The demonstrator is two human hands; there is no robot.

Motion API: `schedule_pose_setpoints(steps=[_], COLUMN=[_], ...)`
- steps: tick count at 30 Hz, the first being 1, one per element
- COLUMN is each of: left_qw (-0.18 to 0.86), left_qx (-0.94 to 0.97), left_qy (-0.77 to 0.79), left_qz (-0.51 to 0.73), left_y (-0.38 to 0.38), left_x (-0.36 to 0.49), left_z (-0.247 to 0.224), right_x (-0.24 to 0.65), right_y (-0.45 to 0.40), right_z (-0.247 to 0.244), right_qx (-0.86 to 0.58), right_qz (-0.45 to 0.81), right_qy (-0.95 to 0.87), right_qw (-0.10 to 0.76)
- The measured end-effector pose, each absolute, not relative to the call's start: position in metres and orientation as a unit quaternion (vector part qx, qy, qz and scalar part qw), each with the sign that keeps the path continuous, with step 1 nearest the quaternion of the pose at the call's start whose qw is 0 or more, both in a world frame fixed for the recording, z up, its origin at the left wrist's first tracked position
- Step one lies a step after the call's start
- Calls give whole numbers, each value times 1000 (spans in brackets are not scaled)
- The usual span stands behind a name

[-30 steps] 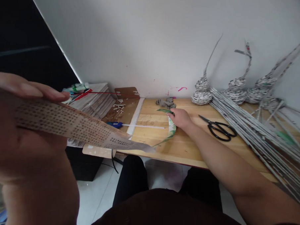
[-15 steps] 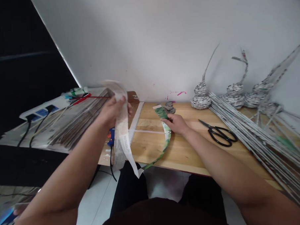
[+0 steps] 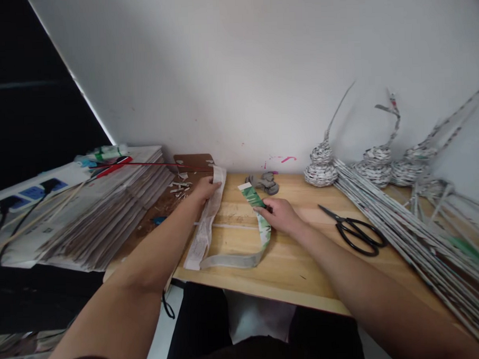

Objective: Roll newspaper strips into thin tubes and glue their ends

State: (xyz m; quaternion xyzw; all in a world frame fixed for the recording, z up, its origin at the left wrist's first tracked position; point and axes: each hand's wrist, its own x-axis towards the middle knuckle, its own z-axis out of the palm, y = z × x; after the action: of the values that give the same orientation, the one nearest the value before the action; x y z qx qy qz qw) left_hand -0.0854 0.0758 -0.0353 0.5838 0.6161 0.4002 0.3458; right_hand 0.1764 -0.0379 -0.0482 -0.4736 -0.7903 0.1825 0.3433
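My left hand is at the left of the wooden table, its fingers closed on the top of a pale newsprint strip lying along a stack of strips. My right hand pinches a green and white paper strip between thumb and fingers, its white-tipped end pointing up and left. That strip curves down and runs left along the table toward the lower end of the pale paper. Grey putty-like lumps lie behind my right hand. Black-handled scissors rest to its right.
Folded newspapers are piled at the left under a power strip with plugs. Scraps lie on a brown board. Long paper rods cross the right side of the table, near woven paper gourd shapes by the wall.
My left hand has lowered from the air onto the table's left side with the pale paper. The hanging strip now lies on the table. My right hand still holds the green strip.
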Motion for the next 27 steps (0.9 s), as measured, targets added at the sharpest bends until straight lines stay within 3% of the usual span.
schedule_pose_setpoints(steps=[9,12,14,18,22,27], left_qw=[209,182,85,13,41,118], left_qx=[656,691,725,747,743,681], left_qy=[631,629,645,651,656,660], left_qz=[358,307,227,134,123,294], left_y=[52,9,-23,-70,-78,-69], left_x=[-91,-91,-88,-80,-84,-97], left_z=[-12,-1,4,0,-8,5], right_x=[176,176,176,176,177,179], right_y=[-39,-39,-39,-40,-42,-41], right_z=[-45,-45,-46,-46,-46,-46], right_qx=[-482,-486,-488,-497,-502,-502], right_qz=[186,191,189,185,184,174], right_qy=[-782,-778,-777,-774,-769,-769], right_qw=[349,350,349,346,351,356])
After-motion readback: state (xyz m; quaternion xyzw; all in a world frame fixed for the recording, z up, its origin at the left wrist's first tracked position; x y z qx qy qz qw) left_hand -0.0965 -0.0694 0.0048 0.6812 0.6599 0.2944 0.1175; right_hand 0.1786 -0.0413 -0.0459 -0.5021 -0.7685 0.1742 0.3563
